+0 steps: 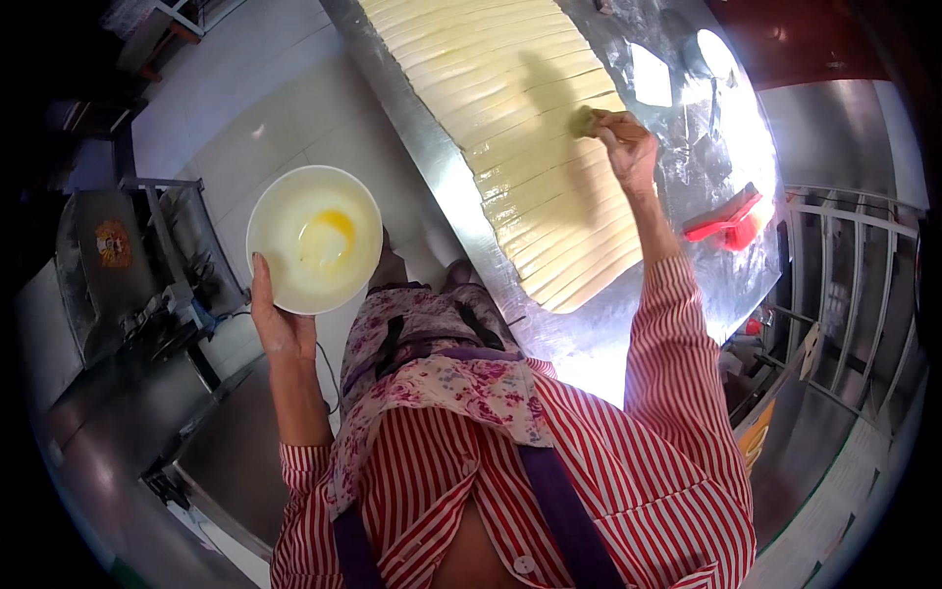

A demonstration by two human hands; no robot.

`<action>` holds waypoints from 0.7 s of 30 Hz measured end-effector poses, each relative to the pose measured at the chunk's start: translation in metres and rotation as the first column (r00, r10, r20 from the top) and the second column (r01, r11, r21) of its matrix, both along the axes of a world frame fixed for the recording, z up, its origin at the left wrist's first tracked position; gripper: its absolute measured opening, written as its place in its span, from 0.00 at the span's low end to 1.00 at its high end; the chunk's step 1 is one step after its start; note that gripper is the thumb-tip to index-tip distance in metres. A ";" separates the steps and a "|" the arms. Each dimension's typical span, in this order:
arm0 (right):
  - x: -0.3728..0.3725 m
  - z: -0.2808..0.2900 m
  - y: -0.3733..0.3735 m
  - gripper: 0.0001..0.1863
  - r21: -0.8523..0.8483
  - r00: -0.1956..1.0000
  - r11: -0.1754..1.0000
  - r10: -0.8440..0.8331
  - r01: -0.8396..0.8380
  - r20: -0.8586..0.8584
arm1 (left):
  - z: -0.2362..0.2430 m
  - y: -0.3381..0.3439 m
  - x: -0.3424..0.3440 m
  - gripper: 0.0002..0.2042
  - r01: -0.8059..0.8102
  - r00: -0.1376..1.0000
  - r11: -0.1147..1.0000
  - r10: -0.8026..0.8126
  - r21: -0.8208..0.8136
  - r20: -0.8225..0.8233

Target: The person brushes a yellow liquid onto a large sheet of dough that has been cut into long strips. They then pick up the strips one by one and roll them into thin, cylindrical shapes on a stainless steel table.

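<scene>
While the left hand (pixel 283 324) grasps the white bowl (pixel 280 226) over open floor (pixel 285 108), beside the table edge (pixel 446 162), the right hand (pixel 630 155) clenches a brush (pixel 585 122) at the dough (pixel 520 187); bristle contact is unclear, and the dough's upper end is cut off.

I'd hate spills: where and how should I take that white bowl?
I'd take the bowl by its upper-right rim, coming from the person's right: that edge is free, opposite the left grip, and the yellow liquid inside suggests keeping level.
</scene>
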State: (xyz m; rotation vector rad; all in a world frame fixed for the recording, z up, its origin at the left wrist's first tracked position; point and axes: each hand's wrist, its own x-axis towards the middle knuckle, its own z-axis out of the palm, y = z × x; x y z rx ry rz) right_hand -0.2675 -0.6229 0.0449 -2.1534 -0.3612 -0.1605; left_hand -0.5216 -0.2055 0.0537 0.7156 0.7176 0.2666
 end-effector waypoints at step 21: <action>-0.016 -0.040 0.003 0.02 0.126 0.936 0.986 -0.061 0.111 -0.347 | -0.024 0.024 0.119 0.24 0.266 0.960 0.958 -0.274 -0.104 -0.065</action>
